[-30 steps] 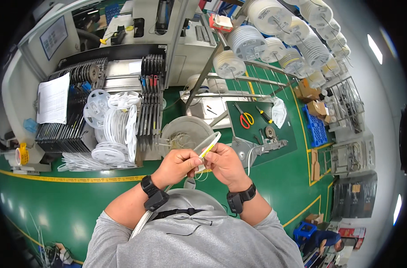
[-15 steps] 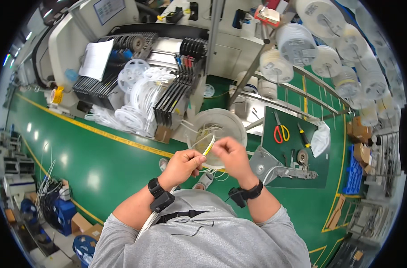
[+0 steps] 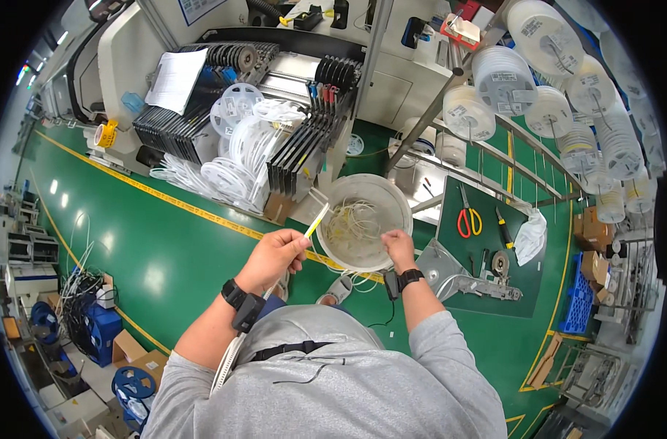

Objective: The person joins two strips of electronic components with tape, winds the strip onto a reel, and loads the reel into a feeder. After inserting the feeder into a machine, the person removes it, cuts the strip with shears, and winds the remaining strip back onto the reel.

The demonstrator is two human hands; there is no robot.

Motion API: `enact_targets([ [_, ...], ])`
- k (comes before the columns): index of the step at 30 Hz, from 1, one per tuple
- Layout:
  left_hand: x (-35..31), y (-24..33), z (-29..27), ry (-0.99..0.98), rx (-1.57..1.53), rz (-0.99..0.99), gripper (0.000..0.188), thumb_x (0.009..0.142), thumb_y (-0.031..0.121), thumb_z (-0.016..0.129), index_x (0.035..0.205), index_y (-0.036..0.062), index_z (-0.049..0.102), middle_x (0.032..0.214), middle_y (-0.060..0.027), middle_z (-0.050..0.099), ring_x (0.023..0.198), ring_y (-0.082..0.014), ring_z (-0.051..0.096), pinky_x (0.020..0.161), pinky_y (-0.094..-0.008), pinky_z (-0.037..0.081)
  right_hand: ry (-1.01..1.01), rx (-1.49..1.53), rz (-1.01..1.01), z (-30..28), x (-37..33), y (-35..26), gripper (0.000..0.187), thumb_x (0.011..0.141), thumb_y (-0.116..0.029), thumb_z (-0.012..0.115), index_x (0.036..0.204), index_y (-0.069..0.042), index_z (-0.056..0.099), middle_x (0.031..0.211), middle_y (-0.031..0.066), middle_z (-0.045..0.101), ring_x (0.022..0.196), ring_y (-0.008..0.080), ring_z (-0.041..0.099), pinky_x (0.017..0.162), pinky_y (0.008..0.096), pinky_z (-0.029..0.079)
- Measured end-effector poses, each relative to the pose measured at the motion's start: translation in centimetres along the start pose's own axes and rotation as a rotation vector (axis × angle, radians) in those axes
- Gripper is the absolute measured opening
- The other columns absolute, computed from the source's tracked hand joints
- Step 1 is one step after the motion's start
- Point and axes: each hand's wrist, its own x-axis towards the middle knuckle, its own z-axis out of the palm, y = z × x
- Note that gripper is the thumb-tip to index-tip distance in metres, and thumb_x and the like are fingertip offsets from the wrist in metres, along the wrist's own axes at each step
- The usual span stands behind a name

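Observation:
My left hand pinches a narrow white carrier tape with a yellow piece near its end. The tape's free end points up and away, by the left rim of a round whitish bin. A longer run of perforated tape hangs beside my left forearm. My right hand is closed at the bin's near right side, apart from the tape. Whatever its fingers may hold is too small to make out. Tangled clear and yellowish strips lie inside the bin.
Right of the bin, a dark green worktop bears red-and-yellow-handled scissors, a yellow-black cutting tool, a white cloth and a metal feeder. Reels hang on a metal rack. Black feeders and white reels stand ahead left.
My right hand has drawn away from the tape, toward the right and nearer me. My left hand has shifted left, still pinching the tape. The view has turned slightly.

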Motion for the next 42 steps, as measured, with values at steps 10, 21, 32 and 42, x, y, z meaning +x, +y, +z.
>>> enact_targets([
  [10, 10.1, -5.6, -7.1, -0.513, -0.035, -0.321, 0.025, 0.102, 0.016, 0.056, 0.123, 0.0031, 0.061, 0.078, -0.0011, 0.063, 0.063, -0.01, 0.059, 0.059, -0.0243, 0.05, -0.441, -0.418, -0.946, 12.0, -26.7, -21.8, 0.027, 0.08, -0.006, 0.071, 0.106, -0.005, 0.068, 0.114, 0.0127, 0.066, 0.104, 0.0312, 0.064, 0.092, 0.0385, 0.05],
  [21, 8.3, -8.9, -13.9, -1.078, -0.237, -0.718, 0.044, 0.103, 0.044, 0.053, 0.12, 0.0051, 0.065, 0.09, -0.0065, 0.073, 0.08, -0.0152, 0.07, 0.071, -0.0307, 0.057, -0.762, -0.533, -0.941, 27.8, -31.2, -25.6, 0.022, 0.077, -0.001, 0.065, 0.097, -0.009, 0.069, 0.09, 0.0066, 0.069, 0.09, 0.027, 0.066, 0.083, 0.0386, 0.05],
  [32, 3.0, -7.4, -7.4, -0.716, 0.049, -0.259, 0.028, 0.099, 0.029, 0.058, 0.099, 0.003, 0.069, 0.087, -0.0047, 0.069, 0.076, -0.0133, 0.064, 0.065, -0.0319, 0.051, 0.323, -0.349, -0.536, 21.3, -34.6, -18.7, 0.039, 0.093, -0.01, 0.064, 0.13, -0.003, 0.059, 0.127, 0.0163, 0.062, 0.121, 0.0296, 0.058, 0.104, 0.0418, 0.044],
  [42, -9.1, -10.8, 6.9, -0.465, 0.442, 1.056, 0.031, 0.098, 0.029, 0.06, 0.085, 0.001, 0.06, 0.07, -0.0119, 0.061, 0.062, -0.0246, 0.059, 0.059, -0.0377, 0.045, 0.399, 0.387, -0.228, 15.4, -47.2, -5.4, 0.036, 0.1, -0.014, 0.056, 0.13, 0.005, 0.056, 0.118, 0.01, 0.066, 0.103, 0.022, 0.063, 0.092, 0.0342, 0.048],
])
